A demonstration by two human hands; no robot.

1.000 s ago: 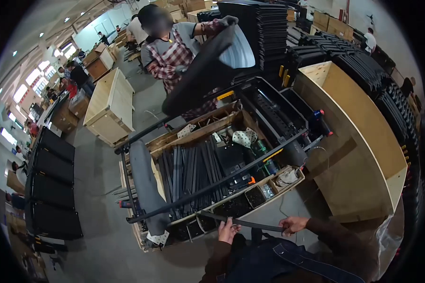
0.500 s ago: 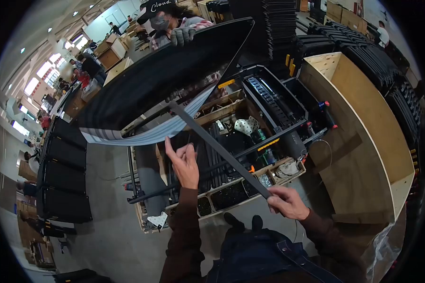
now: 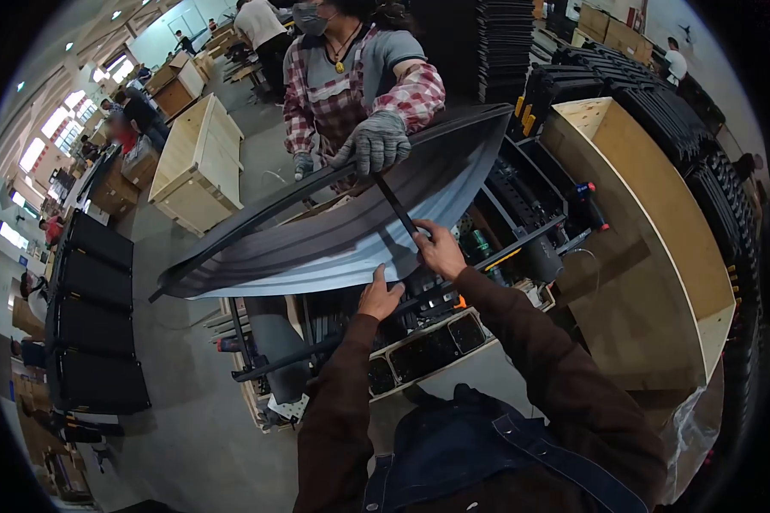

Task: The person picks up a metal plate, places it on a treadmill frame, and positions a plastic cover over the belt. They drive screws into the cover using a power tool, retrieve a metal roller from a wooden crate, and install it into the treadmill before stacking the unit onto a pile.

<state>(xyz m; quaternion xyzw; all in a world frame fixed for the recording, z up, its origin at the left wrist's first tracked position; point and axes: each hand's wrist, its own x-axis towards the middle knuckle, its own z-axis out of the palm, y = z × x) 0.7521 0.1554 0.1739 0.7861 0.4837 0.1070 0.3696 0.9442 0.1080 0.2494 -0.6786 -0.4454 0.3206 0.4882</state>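
A large dark panel point(image 3: 316, 248) with a pale, shiny lower part leans across the workbench. My right hand point(image 3: 439, 249) is closed on the near end of a dark flat bar point(image 3: 395, 203), whose far end meets the panel's upper edge. At the panel's pale lower edge, my left hand point(image 3: 380, 295) touches the surface with its fingers apart. Opposite me, a co-worker's gloved hand point(image 3: 375, 144) rests on the upper edge, near the bar's far end. Their other gloved hand point(image 3: 303, 166) is behind the panel.
Under the panel is a workbench with wooden compartments point(image 3: 428, 349) and tools. To the right stands a large open plywood box point(image 3: 642, 282); a wooden crate point(image 3: 198, 162) is at the upper left. Black panels point(image 3: 94, 316) stand at the left.
The panel has tilted, showing more of its pale side. My right hand has moved up and left along with the bar, and my left hand right onto the panel. The co-worker now stands more upright.
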